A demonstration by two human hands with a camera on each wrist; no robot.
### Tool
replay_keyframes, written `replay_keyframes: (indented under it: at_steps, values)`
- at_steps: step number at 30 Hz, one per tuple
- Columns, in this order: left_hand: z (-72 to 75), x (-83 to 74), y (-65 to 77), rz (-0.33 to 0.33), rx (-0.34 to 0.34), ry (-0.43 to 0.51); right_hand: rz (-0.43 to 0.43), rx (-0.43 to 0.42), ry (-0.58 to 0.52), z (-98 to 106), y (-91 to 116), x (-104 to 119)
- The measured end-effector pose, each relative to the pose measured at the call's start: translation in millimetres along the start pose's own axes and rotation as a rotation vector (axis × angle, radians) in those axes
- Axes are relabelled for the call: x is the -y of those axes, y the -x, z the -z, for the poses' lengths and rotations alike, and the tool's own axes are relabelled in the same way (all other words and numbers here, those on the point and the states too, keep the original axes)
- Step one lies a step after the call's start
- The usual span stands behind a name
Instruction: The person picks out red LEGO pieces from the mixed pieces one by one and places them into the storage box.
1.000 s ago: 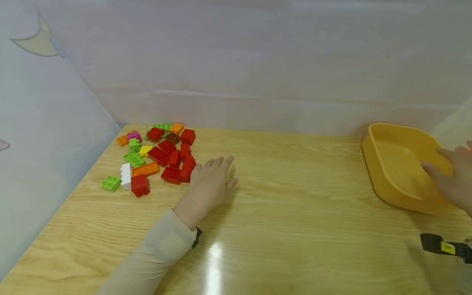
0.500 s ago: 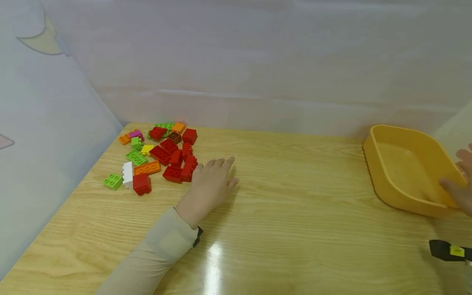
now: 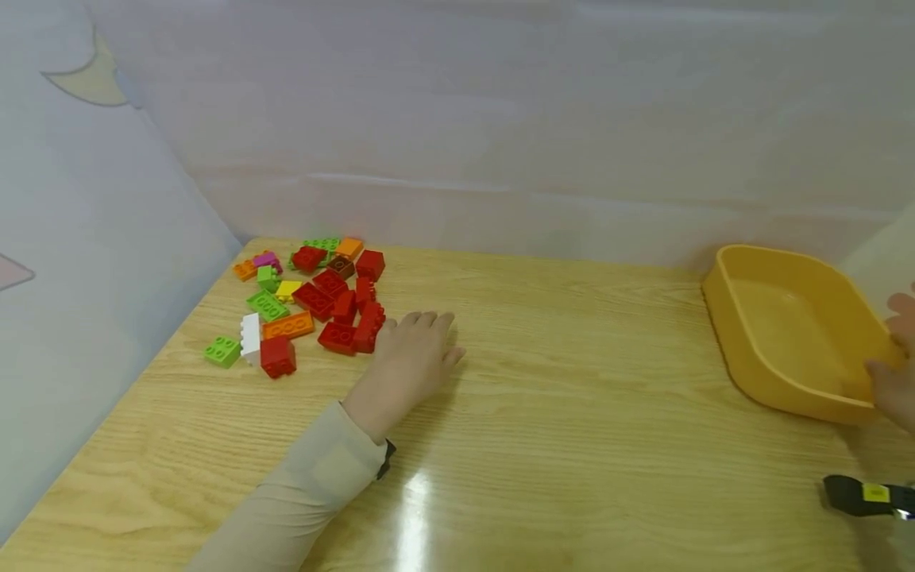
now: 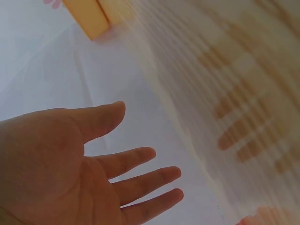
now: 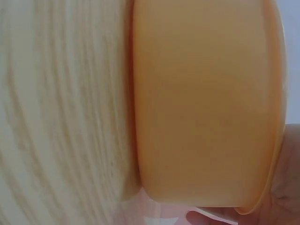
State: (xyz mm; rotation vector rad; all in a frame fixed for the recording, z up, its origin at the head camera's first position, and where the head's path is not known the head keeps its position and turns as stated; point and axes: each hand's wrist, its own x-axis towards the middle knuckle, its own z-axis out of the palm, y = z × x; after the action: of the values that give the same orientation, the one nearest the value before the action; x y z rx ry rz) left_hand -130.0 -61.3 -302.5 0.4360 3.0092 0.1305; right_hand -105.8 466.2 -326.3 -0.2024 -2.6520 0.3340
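My left hand (image 3: 410, 357) is palm down over the table, fingers spread, just right of the pile of toy building bricks; the left wrist view shows the palm and fingers (image 4: 140, 185) holding nothing. Nearest to it is a red brick (image 3: 368, 327); others are green, orange, yellow, brown and pink, plus a white brick (image 3: 251, 339). At the right edge of the head view, my right hand (image 3: 897, 365) grips the end of a yellow-orange plastic tray (image 3: 743, 349), thumb at the rim. In the right wrist view the hand (image 5: 283, 183) wraps the tray's corner, a fingertip showing past the wall.
The wooden table (image 3: 572, 445) runs up to a pale fabric backdrop (image 3: 500, 119), with another panel (image 3: 71, 199) along the left. A dark strap with a yellow label (image 3: 875, 493) is at the right wrist.
My right hand has drawn back from over the tray's inside to its right end. The left hand stays by the bricks, its fingers slightly more bent. The head view has shifted a little.
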Motion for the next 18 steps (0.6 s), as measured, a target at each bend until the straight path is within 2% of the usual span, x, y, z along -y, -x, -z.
replay_keyframes:
  at_steps: [2,6,14,17,18]
  values:
    - [-0.4,0.2,0.6,0.002,0.003,-0.004,0.025,-0.035,-0.004,-0.5,-0.1,1.7]
    - [-1.0,0.5,1.4,0.004,0.012,-0.006,-0.022,-0.02,-0.018,1.6,2.6,11.0]
    - [-0.8,-0.2,0.9,-0.015,-0.01,-0.02,-0.035,-0.041,-0.048,1.1,5.1,12.5]
    - [-0.9,0.0,0.8,-0.012,-0.008,-0.027,-0.08,-0.038,-0.05,-4.5,4.0,6.7]
    - [-0.9,0.0,1.0,-0.01,-0.005,-0.027,-0.113,-0.013,-0.068,-6.2,3.4,4.4]
